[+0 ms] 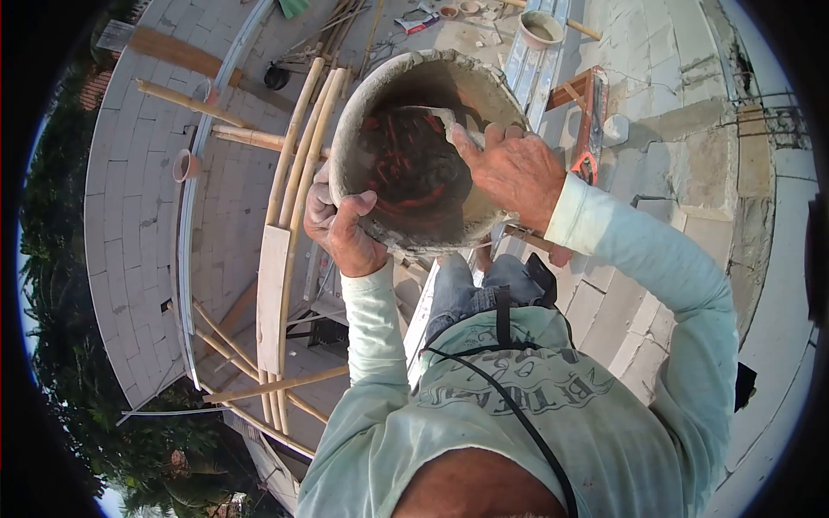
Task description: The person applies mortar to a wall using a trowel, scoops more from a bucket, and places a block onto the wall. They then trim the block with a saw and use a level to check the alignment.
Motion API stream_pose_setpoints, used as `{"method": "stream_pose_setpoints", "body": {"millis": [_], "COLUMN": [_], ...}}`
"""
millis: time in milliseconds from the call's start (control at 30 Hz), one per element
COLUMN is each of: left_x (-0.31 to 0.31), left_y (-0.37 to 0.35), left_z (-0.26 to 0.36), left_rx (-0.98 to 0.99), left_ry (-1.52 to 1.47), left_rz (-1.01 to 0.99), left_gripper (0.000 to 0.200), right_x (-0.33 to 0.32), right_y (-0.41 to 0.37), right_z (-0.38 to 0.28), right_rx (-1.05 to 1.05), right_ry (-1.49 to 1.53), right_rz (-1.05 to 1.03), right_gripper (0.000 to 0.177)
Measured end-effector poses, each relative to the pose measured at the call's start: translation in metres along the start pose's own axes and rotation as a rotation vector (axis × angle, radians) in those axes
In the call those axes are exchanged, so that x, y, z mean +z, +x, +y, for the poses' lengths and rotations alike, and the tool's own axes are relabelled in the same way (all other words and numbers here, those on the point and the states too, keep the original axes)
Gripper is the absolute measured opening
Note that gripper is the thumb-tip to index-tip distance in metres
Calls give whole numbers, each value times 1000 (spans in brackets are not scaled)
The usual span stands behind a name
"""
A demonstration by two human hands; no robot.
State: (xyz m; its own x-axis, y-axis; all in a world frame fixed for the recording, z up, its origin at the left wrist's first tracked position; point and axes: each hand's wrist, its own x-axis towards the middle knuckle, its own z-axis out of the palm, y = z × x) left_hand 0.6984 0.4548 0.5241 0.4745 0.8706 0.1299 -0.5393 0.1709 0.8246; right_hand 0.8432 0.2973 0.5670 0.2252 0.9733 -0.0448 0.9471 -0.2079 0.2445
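Note:
A mortar-caked bucket [416,67] is held up in front of my chest, its mouth tilted toward me. Dark, wet residue with reddish streaks coats its inside. My left hand [350,226] grips the lower left rim, thumb over the edge and fingers around the outside. Over the right side of the mouth, my right hand [514,168] is closed around what looks like a trowel [439,113]. Its pale metal edge shows inside the bucket, while the handle is hidden by my fingers.
Bamboo poles [298,164] and a plank [274,298] form scaffolding on the left, above a lower level. Metal channels [537,73] carry another mortar bucket [541,31] at the top. A handsaw with an orange handle [586,167] lies near the block wall [704,173] on the right.

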Motion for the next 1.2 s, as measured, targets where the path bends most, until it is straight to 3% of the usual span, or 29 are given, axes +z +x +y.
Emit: {"method": "stream_pose_setpoints", "body": {"millis": [133,167,233,300,367,467,633,733,1033,1200], "left_x": [-14,-17,-16,-9,-4,-2,-12,-10,-8,-1], "left_y": [7,8,4,1,-1,-1,-6,-6,-5,-4], "left_z": [9,8,2,3,2,5,0,0,3,4], "left_rx": [-117,-109,-34,-34,39,22,5,24,34,30], "left_ry": [13,12,54,76,99,54,106,113,191,187], "left_rz": [66,69,57,65,-19,36,51,40,47,-9], "left_gripper": [16,16,16,16,16,16,17,17,16,15], "right_x": [0,-4,-14,-32,-10,-2,-19,-14,-13,-9], "right_y": [-23,-27,-20,-9,2,-9,-22,-4,-25,3], "right_z": [-8,-2,11,18,7,-13,8,18,6,3], "right_rx": [-145,-218,-164,-38,20,-165,-265,-21,-168,-24], "right_ry": [55,109,248,-7,23,38,172,-49,-22,-97], "right_rz": [-82,-144,-222,-63,5,-68,-227,82,-142,113], "right_gripper": [70,72,75,77,71,60,61,56,49,57]}}
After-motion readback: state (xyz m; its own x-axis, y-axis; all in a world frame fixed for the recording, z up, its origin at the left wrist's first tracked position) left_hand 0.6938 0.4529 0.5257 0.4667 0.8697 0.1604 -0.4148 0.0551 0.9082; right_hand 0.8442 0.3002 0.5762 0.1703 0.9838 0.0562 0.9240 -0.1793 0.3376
